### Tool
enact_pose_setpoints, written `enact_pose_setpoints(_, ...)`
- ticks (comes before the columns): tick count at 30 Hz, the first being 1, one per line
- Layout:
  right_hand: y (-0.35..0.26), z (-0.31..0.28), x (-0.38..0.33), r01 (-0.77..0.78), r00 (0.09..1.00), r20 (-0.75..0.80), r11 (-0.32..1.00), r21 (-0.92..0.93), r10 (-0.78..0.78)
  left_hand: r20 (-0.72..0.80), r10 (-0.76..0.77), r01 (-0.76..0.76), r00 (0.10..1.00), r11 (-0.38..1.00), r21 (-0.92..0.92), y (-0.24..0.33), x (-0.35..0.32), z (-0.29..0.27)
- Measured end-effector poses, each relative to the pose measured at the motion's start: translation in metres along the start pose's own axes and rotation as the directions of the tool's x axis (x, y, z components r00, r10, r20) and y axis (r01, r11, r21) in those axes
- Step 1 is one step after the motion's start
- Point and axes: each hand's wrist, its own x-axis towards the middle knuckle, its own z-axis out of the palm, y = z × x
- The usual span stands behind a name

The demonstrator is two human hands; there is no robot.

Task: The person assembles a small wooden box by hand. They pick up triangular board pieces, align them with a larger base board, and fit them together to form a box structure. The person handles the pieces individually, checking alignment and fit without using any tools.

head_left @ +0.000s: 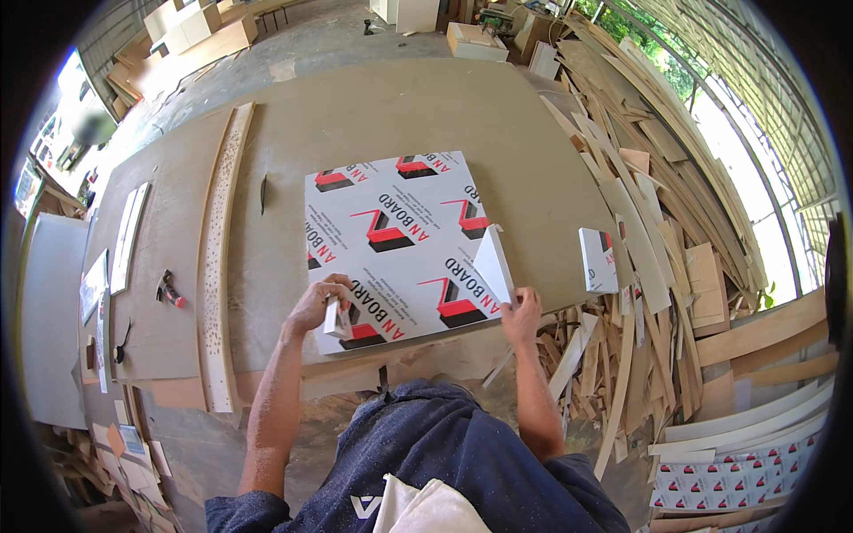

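A square panel covered in white film with red and black print lies on the large brown board in front of me. At its near left corner, my left hand is closed around a small white block, which stands on the panel's edge. By the near right corner, my right hand pinches the lower end of a thin white triangular piece. That piece rests at the panel's right edge with its narrow tip pointing away from me.
A long speckled wooden strip crosses the brown board on the left. Beyond it lie a red-and-black hand tool and white offcuts. A small printed block sits at the right edge, beside piled timber scraps.
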Motion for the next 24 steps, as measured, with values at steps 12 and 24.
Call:
enact_pose_setpoints(12, -0.012, -0.009, 0.007, -0.046, 0.953, 0.298, 0.998, -0.031, 0.053, -0.193, -0.086, 0.042, 0.977, 0.974, -0.221, 0.004, -0.031, 0.017)
enact_pose_setpoints(24, -0.019, -0.016, 0.072, 0.136, 0.984, 0.099, 0.981, 0.136, -0.15, -0.663, -0.19, 0.164, 0.724, 0.981, -0.103, 0.048, -0.08, 0.102)
